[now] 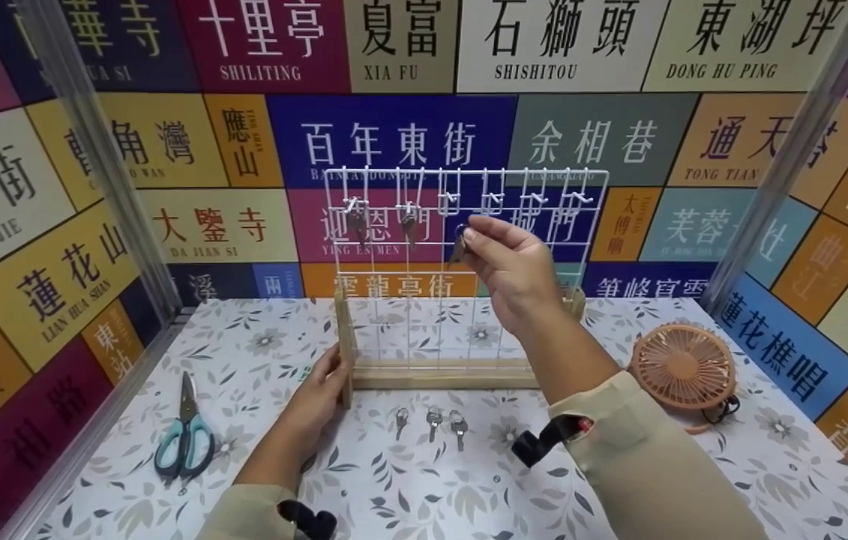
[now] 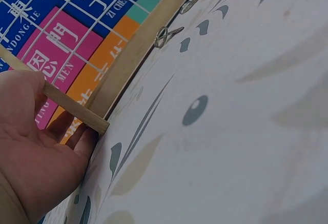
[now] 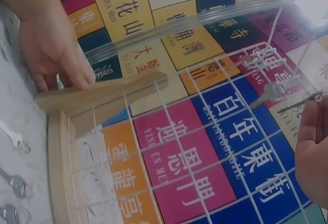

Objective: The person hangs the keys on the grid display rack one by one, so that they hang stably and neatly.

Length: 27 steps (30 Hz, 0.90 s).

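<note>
A white wire grid rack (image 1: pixel 466 171) on a wooden base stands on the table, hooks along its upper part. My left hand (image 1: pixel 319 394) grips its left wooden upright (image 2: pixel 77 112) low down, fingers behind the wood. Before the grid, my right hand (image 1: pixel 517 274) pinches a key (image 1: pixel 459 247) by its ring between thumb and fingers, below the third hook from the left. In the right wrist view this key (image 3: pixel 297 106) points away from the fingertips. One key (image 1: pixel 357 221) hangs on the leftmost hook and another key (image 1: pixel 409 221) on the second.
Three ringed keys (image 1: pixel 434 424) lie in front of the wooden base (image 1: pixel 446 379). Scissors (image 1: pixel 185 442) with teal and black handles are at the left, and an orange fan (image 1: pixel 686 367) is at the right. Sign-printed walls enclose the flower-patterned tabletop (image 1: pixel 364 495).
</note>
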Each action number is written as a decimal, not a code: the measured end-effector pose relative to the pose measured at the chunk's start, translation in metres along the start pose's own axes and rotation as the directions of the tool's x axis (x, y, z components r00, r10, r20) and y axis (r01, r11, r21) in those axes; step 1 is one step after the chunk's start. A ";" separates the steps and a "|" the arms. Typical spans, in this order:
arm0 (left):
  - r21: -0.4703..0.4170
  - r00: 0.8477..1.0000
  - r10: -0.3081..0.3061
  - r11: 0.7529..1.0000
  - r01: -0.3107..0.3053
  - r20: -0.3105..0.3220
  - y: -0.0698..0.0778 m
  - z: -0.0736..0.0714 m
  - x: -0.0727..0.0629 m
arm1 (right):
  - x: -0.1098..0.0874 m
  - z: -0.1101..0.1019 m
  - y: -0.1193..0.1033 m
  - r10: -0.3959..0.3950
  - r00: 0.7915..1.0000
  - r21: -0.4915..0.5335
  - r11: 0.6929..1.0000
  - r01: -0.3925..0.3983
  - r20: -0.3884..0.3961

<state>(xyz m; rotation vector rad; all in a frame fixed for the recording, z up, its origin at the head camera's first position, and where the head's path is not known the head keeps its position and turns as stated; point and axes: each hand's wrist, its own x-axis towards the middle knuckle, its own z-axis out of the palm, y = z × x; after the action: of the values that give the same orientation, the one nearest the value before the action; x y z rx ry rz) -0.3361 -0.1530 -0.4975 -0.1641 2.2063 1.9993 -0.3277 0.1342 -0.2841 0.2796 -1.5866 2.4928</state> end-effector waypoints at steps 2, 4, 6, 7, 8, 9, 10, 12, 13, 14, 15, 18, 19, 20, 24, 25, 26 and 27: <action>0.002 1.000 -0.002 1.000 0.002 -0.001 0.000 0.000 0.000 | 0.002 0.005 0.000 0.007 1.000 0.042 0.999 -0.006 -0.012; 0.007 1.000 -0.010 1.000 0.010 -0.004 0.000 0.000 0.001 | 0.004 0.008 -0.001 0.010 1.000 0.082 0.997 -0.008 -0.023; 0.012 1.000 -0.019 1.000 0.020 -0.006 0.000 0.000 0.002 | 0.007 0.011 -0.001 0.007 1.000 0.112 0.994 -0.003 -0.030; 0.014 1.000 -0.024 1.000 0.024 -0.008 0.000 0.000 0.003 | 0.009 0.012 -0.002 0.003 0.999 0.122 0.993 0.001 -0.032; 0.016 1.000 -0.030 0.999 0.030 -0.011 0.001 0.000 0.003 | 0.010 0.013 -0.003 0.000 0.999 0.126 0.992 0.004 -0.036; 0.019 0.999 -0.031 0.999 0.032 -0.012 0.001 0.000 0.003 | 0.012 0.014 -0.004 -0.001 0.999 0.129 0.992 0.005 -0.037; 0.022 0.999 -0.033 0.999 0.034 -0.014 0.001 0.000 0.003 | 0.013 0.015 -0.005 0.000 0.999 0.129 0.992 0.005 -0.039; 0.023 0.999 -0.042 0.999 0.042 -0.017 0.001 -0.001 0.004 | 0.015 0.018 -0.006 0.006 0.999 0.116 0.993 -0.001 -0.047; 0.024 0.999 -0.046 0.999 0.046 -0.017 0.000 -0.001 0.004 | 0.015 0.019 -0.007 0.009 0.999 0.111 0.994 -0.003 -0.049; 0.025 0.999 -0.044 0.999 0.045 -0.016 0.000 -0.001 0.004 | 0.016 0.020 -0.008 0.012 0.999 0.108 0.994 -0.006 -0.051; 0.023 0.999 -0.041 0.999 0.042 -0.016 0.000 -0.001 0.004 | 0.016 0.021 -0.009 0.014 0.999 0.108 0.994 -0.008 -0.052; 0.015 1.000 -0.026 1.000 0.027 -0.008 0.000 -0.001 0.003 | 0.018 0.024 -0.009 0.011 0.998 0.105 0.994 -0.005 -0.056; 0.013 1.000 -0.019 1.000 0.019 -0.006 0.000 -0.001 0.002 | 0.019 0.024 -0.009 0.008 0.998 0.105 0.995 -0.002 -0.057; 0.011 1.000 -0.014 1.000 0.014 -0.004 0.000 -0.001 0.002 | 0.020 0.025 -0.008 0.006 0.998 0.099 0.995 0.000 -0.059; 0.003 1.000 -0.020 1.000 0.020 -0.006 0.001 0.000 0.001 | 0.021 0.023 -0.004 0.010 0.998 0.102 0.995 -0.004 -0.059; 0.001 1.000 -0.024 1.000 0.024 -0.009 0.001 0.000 0.001 | 0.021 0.021 -0.002 0.013 0.998 0.111 0.994 -0.006 -0.055; 0.002 1.000 -0.026 1.000 0.026 -0.013 0.001 0.000 0.001 | 0.020 0.019 -0.001 0.016 0.998 0.121 0.993 -0.010 -0.054; 0.001 0.999 -0.029 1.000 0.029 -0.015 0.001 0.000 0.001 | 0.019 0.016 0.001 0.020 0.999 0.131 0.991 -0.013 -0.050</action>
<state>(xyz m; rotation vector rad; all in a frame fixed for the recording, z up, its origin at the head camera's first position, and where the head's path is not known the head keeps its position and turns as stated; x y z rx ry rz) -0.3377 -0.1525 -0.4963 -0.2108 2.2013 1.9879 -0.3454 0.1202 -0.2740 0.2191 -1.4152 2.5989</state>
